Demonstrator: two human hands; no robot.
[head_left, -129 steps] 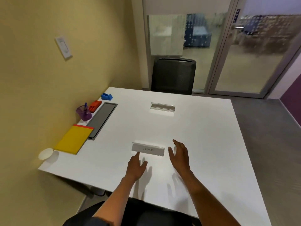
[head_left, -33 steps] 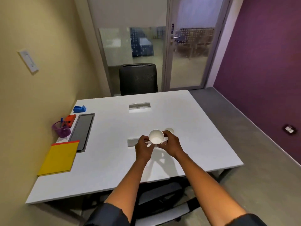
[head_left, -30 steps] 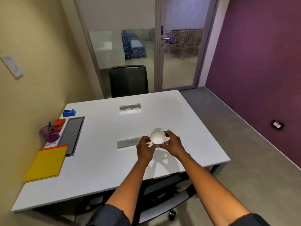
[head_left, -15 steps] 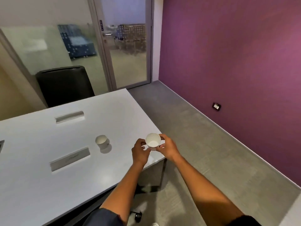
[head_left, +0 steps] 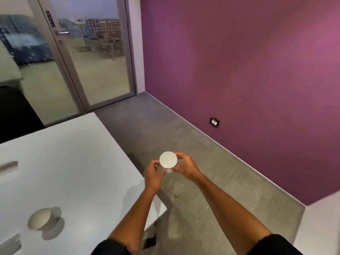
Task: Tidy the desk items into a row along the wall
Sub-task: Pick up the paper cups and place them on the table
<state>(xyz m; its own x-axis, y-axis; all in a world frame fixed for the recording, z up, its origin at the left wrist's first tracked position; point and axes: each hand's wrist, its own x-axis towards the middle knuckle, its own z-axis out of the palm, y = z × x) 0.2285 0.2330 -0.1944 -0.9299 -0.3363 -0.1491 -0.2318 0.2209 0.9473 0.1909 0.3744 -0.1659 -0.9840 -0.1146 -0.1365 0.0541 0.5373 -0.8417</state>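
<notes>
A small white paper cup (head_left: 168, 160) is held upright in the air just past the right edge of the white desk (head_left: 77, 162), over the grey floor. My left hand (head_left: 153, 174) grips it from the left and my right hand (head_left: 184, 167) from the right, fingers around its lower part. A second white cup (head_left: 39, 219) stands on the desk at the lower left. The other desk items along the yellow wall are out of view.
Two grey cable flaps, one (head_left: 8, 167) at the left edge and one (head_left: 10, 244) at the bottom left, are set into the desk. A black chair (head_left: 14, 111) stands behind the desk. Glass door (head_left: 95, 57) ahead, purple wall (head_left: 239, 70) to the right, grey floor (head_left: 184, 208) below my arms.
My view has swung right, away from the yellow wall. Both hands have carried the cup from over the desk to past its right edge. The second cup stays on the desk.
</notes>
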